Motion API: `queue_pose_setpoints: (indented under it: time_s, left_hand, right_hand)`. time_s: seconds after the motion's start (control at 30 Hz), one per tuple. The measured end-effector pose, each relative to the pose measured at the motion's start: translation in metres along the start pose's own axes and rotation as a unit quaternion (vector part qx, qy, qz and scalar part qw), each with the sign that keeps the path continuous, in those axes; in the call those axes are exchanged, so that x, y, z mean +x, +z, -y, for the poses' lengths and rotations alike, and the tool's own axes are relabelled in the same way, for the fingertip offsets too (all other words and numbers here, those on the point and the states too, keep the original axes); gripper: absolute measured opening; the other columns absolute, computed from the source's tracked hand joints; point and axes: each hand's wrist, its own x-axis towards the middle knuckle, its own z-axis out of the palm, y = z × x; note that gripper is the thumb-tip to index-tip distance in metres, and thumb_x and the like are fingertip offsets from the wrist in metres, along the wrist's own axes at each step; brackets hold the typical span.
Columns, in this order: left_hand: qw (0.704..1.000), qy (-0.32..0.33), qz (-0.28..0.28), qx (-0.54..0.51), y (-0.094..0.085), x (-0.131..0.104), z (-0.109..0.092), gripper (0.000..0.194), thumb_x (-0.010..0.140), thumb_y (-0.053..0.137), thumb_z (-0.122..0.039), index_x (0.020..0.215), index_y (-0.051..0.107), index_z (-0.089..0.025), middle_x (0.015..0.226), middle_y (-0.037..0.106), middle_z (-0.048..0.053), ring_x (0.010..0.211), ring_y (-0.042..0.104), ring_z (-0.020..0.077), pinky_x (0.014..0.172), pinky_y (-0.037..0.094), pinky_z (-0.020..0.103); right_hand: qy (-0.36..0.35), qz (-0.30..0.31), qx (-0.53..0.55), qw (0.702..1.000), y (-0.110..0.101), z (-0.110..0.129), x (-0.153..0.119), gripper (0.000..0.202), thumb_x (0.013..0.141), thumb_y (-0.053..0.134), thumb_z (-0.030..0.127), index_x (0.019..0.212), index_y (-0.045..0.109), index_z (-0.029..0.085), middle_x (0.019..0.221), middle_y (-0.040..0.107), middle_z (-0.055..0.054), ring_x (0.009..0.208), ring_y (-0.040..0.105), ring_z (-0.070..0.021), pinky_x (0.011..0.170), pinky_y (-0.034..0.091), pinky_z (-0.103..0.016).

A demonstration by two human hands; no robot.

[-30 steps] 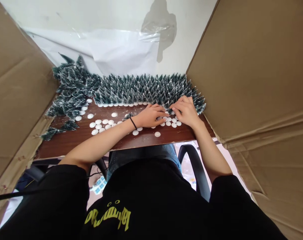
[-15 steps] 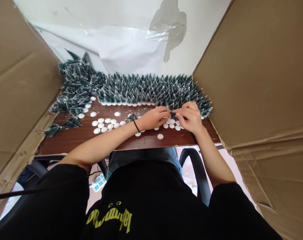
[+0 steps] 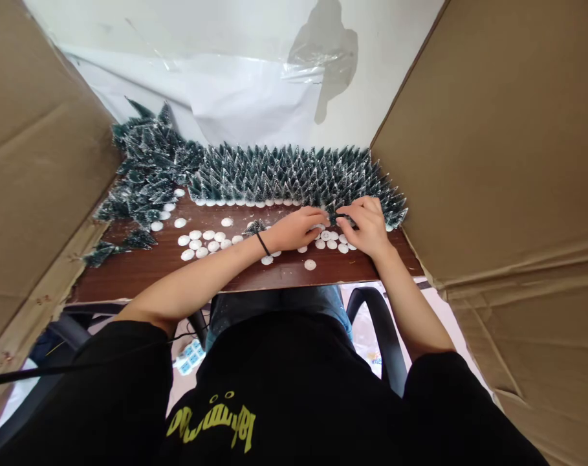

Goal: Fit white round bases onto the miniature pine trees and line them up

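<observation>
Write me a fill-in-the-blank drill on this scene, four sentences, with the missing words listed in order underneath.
1. Seen in the picture, the neat rows of frosted bottle-brush trees stand to the ____ of the tangled heap.
2. The round discs scattered on the brown wooden tabletop are ____ in colour.
3. A dark band circles the wrist of the person's ____ hand.
4. Yellowish print shows on the person's ____ T-shirt.

Missing words: right; white; left; black.

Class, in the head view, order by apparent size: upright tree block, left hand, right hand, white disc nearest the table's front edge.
1. Upright tree block
2. Left hand and right hand: too alike to rank
3. White disc
</observation>
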Motion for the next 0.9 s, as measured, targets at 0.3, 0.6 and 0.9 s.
queue_pose_setpoints:
  time_s: [0.3,0.6,0.9]
  left_hand:
    - [0.998,-0.022,0.015,0.049,0.002,0.002,0.0,0.033,0.088,0.047,-0.004,0.1,0.076,-0.015,0.114,0.073,0.011,0.104,0.065,0.0228,0.096,0.053,0.038]
    - [0.993,-0.09,0.057,0.057,-0.02,0.01,-0.008,0.04,0.082,0.044,-0.002,0.097,0.078,-0.016,0.112,0.074,0.009,0.102,0.065,0.0217,0.096,0.053,0.039]
    - [0.967,-0.142,0.205,0.05,-0.12,-0.013,0.024,0.042,0.083,0.047,-0.015,0.115,0.074,-0.019,0.117,0.068,0.007,0.103,0.064,0.0198,0.101,0.049,0.037]
  right_hand:
    - [-0.007,0.05,-0.057,0.997,0.002,-0.001,0.001,0.029,0.101,0.044,0.028,0.093,0.071,0.02,0.086,0.075,-0.006,0.093,0.054,-0.025,0.086,0.034,-0.043]
    - [-0.006,0.058,-0.073,0.996,0.006,-0.005,0.0,0.028,0.102,0.044,0.028,0.105,0.072,0.021,0.092,0.074,-0.007,0.094,0.052,-0.026,0.085,0.033,-0.044]
    - [0.001,0.002,-0.118,0.993,0.006,0.0,0.0,0.036,0.101,0.043,0.031,0.128,0.066,0.022,0.099,0.067,-0.009,0.094,0.052,-0.0244,0.083,0.035,-0.041]
